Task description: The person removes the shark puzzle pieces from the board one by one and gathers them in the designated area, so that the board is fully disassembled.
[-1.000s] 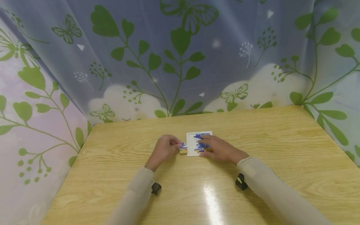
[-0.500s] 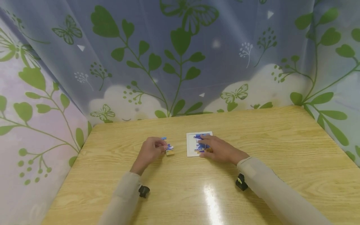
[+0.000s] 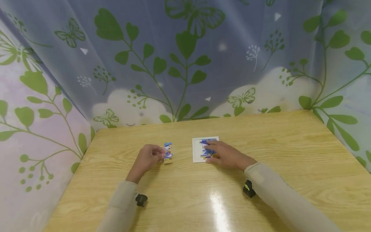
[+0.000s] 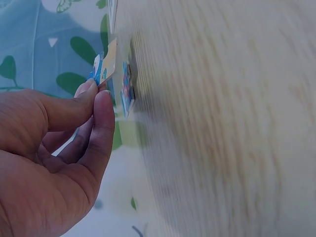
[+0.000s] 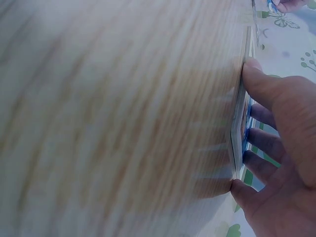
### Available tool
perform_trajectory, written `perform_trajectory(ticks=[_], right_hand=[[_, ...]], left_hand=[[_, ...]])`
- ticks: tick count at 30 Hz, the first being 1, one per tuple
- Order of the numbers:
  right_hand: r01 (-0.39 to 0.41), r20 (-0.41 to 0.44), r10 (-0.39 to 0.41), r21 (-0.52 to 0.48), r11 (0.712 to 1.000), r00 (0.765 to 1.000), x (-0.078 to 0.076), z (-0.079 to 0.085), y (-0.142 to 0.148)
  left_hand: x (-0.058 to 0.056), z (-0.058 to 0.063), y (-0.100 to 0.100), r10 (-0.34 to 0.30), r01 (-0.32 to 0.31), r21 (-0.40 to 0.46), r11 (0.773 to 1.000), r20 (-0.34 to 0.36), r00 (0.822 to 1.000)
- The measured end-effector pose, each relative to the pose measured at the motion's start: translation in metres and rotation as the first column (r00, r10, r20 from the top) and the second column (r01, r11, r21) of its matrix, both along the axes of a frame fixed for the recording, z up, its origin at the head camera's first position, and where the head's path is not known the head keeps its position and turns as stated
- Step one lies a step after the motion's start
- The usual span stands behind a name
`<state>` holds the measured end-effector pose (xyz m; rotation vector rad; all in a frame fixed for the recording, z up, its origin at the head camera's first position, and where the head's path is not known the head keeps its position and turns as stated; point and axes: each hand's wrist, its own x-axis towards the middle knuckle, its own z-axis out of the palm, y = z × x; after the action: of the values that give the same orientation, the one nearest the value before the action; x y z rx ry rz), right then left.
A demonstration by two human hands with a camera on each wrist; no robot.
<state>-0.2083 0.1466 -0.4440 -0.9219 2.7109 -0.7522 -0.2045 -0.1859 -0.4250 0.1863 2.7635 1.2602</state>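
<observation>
My left hand [image 3: 148, 158] pinches a small jigsaw piece [image 3: 168, 160], blue and white with a tan lower part, between thumb and index finger. In the left wrist view, this piece [image 4: 108, 61] is tilted up off the table. Just beyond it lies a second blue jigsaw piece [image 3: 167, 146]. My right hand [image 3: 227, 154] rests over the right part of a white-framed puzzle tray [image 3: 196, 150]. Its fingers lie on the fitted blue puzzle pieces [image 3: 208, 150], partly hiding them, while the thumb touches the near edge. White backing shows in the tray's left part.
The wooden table [image 3: 185, 193] carries a bright reflection near its front. Behind it hangs a curtain [image 3: 220, 74] printed with leaves and butterflies, which continues along both sides. A small black camera [image 3: 141, 200] is strapped to my left wrist.
My left hand has moved leftward from the tray's left edge, taking the pinched jigsaw piece along to beside the second piece. The right hand has stayed on the puzzle.
</observation>
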Motion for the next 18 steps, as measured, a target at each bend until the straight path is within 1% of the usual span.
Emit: perform_trajectory(ticks=[4,10,12,18], right_hand=[[-0.002,-0.004,0.002,-0.001,1.000,1.000,-0.0005,-0.0004,0.0005],[0.000,-0.009,0.000,0.000,1.000,1.000,-0.0007,-0.0003,0.0010],[0.002,-0.006,-0.002,0.001,1.000,1.000,-0.0008,-0.0002,0.0011],[0.000,-0.002,0.000,-0.002,1.000,1.000,-0.0004,0.0004,0.0003]], left_hand=[[0.0013,0.0004,-0.0033,-0.004,0.005,-0.021,1.000,0.012,1.000],[0.0035,0.0004,-0.0056,-0.012,0.013,-0.009,1.000,0.041,0.999],[0.0034,0.0000,-0.0052,-0.014,0.015,-0.017,1.000,0.037,0.999],[0.0045,-0.0029,-0.0040,-0.014,0.014,-0.078,0.997,0.002,1.000]])
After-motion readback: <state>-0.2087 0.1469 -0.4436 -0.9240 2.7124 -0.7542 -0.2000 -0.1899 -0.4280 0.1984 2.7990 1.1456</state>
